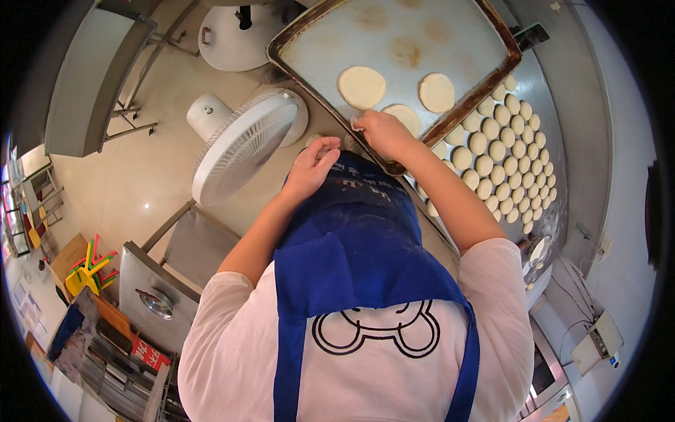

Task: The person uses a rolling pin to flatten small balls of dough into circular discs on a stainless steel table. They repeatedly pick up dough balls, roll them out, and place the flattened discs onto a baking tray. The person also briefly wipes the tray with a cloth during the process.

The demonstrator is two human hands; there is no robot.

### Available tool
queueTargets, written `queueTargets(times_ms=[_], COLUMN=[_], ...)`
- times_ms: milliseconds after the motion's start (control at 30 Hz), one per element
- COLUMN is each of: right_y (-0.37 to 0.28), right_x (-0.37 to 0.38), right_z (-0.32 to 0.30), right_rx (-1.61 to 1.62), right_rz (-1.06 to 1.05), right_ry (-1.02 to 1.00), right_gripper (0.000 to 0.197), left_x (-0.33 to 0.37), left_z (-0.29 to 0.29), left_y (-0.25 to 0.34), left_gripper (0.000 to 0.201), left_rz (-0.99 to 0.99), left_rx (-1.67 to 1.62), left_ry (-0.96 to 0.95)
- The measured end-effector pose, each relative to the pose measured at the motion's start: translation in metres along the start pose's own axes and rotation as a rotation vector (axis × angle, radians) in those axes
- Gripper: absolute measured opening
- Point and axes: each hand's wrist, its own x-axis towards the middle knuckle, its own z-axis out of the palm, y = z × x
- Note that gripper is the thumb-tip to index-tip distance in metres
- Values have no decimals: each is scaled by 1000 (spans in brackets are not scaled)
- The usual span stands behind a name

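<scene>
Baking tray (457,46), large and pale inside with a browned rim, slants just ahead of both hands, its nearest corner beside the right wrist. The right hand (385,135) is at the tray's near left edge, fingers bunched together and pinching a small whitish scrap (357,124); whether that is cloth or dough I cannot tell. The left hand (314,167) is held off the tray, near its edge and to the left of the right hand, with nothing visible in it, its fingers loosely curled and side by side.

Three flat dough circles lie on the tray: one (362,87) straight ahead of the right hand, another (437,93) ahead and to its right, and a third (403,117) just beyond its knuckles, partly covered by the hand. Brownish stains mark the tray farther ahead.

Right of the right hand, past the tray's rim, many small dough balls (517,172) sit close together in rows on a grey counter (580,155). A white fan (246,144) stands left of the left hand. Below both hands hangs a blue apron (344,239), dusted with pale marks.
</scene>
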Motion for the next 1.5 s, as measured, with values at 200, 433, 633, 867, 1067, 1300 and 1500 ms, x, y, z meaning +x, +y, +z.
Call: queueTargets(times_ms=[200, 433, 633, 867, 1067, 1300, 1500], right_y=[20, 12, 22, 10, 32, 14, 7], right_x=[-29, -56, -61, -47, -37, -84, -123], right_z=[4, -17, -11, -10, -35, -48, -5], right_rx=[-4, -233, -387, -482, 198, 1412, 2048], right_rz=[-53, -135, -183, 37, 293, 522, 377], right_ry=[-21, -102, -203, -465, -420, -23, 257], right_gripper=[26, 16, 21, 19, 17, 26, 29], left_x=[4, 5, 8, 10, 14, 23, 34], left_z=[12, 12, 7, -4, -11, 10, 48], left_y=[2, 1, -11, -6, 1, 38, 44], left_gripper=[34, 33, 34, 35, 33, 34, 33], left_rz=[-88, -83, -45, -13, -43, -88, -28], left_rx=[-10, 16, 19, 81, 12, -19, 17], left_ry=[-69, -65, -18, -11, -79, -294, -500])
